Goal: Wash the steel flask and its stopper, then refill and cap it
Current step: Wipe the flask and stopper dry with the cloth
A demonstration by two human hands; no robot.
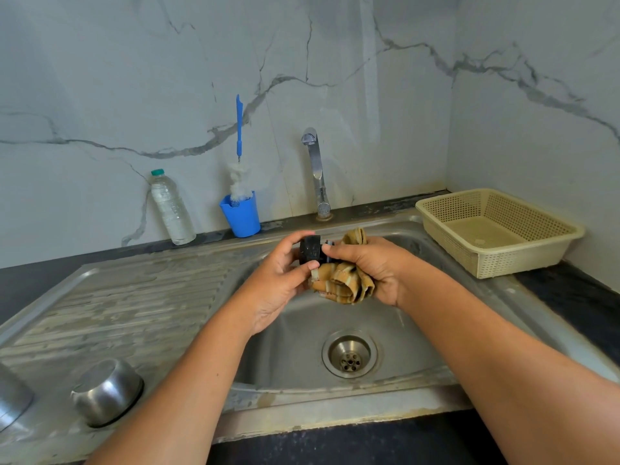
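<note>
Both hands over the sink (pixel 292 347), above and beyond the drain (pixel 350 354).
- Left hand (pixel 281 280): fingers and thumb curled round the black stopper (pixel 310 251), gripping it by its wide end.
- Right hand (pixel 372 266): fingers closed on a bunched brown striped cloth (pixel 345 283), which touches the stopper's narrow end. Thumb tip lies against the stopper.
- Stopper held in the air, up from the drain and slightly left of it.
- Tap (pixel 315 169) stands at the back wall, beyond the drain.
- Blue cup (pixel 241 214) far left of the drain at the back, with 1 blue-handled brush (pixel 239 129) upright in it.
- Clear plastic bottle (pixel 171 209) farther left of the drain than the cup.
- Cream basket (pixel 496 229) back and right of the drain.
- Steel cup (pixel 107 391) upside down on the ribbed board, left of the drain.
- 1 steel body (pixel 10 397) farther left, cut off by the frame edge. Cannot tell whether it is the flask.
</note>
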